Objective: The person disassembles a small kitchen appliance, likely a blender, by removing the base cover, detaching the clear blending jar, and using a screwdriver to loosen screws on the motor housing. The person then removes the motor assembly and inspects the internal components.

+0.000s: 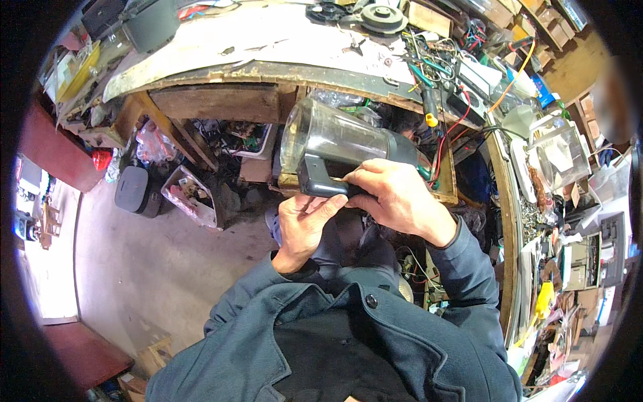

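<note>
You grasp the black handle [315,177] of a clear jug [338,137] with left hand [303,224] and right hand [400,201], tilted sideways, near side of the workbench [241,70]

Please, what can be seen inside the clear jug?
The clear jug shows no contents that I can make out. Its black handle and base cover part of the view inside.

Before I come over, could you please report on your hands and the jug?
Left hand, right hand: both at black handle. Clear blender jug tipped sideways. Cluttered workbench beyond; nothing visibly blocking hands.
</note>
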